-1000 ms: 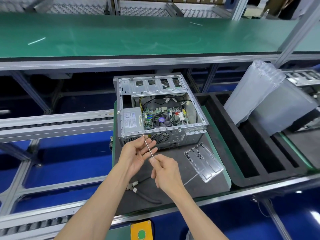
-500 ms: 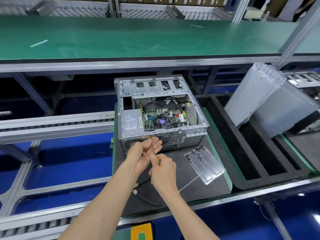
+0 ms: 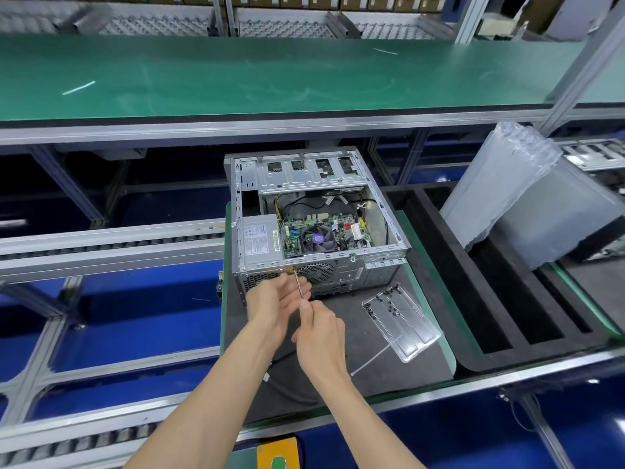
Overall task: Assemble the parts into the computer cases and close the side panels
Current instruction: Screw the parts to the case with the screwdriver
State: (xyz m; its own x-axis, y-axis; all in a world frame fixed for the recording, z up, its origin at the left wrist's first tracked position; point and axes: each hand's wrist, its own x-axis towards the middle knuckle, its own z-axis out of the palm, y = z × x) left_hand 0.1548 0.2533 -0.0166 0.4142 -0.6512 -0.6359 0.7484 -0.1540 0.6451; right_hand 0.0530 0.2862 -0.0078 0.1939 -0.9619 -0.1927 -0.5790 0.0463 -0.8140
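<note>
An open grey computer case lies on its side on a dark mat, its motherboard, fan and power supply exposed. My right hand grips the handle of a thin screwdriver. The screwdriver's tip meets the case's rear wall near the top edge, left of the round fan grille. My left hand is against that rear wall with straight fingers alongside the screwdriver shaft. A clear plastic tray with small dark screws lies on the mat to the right of my hands.
The mat sits on a green-edged pallet. Black foam trays stand to the right, with bubble-wrapped grey items leaning on them. A black cable and a white cable tie lie on the mat. A green shelf is overhead; roller conveyor on the left.
Both hands have moved up from above the mat to the case's rear wall. The screwdriver tip now touches the case near the fan grille.
</note>
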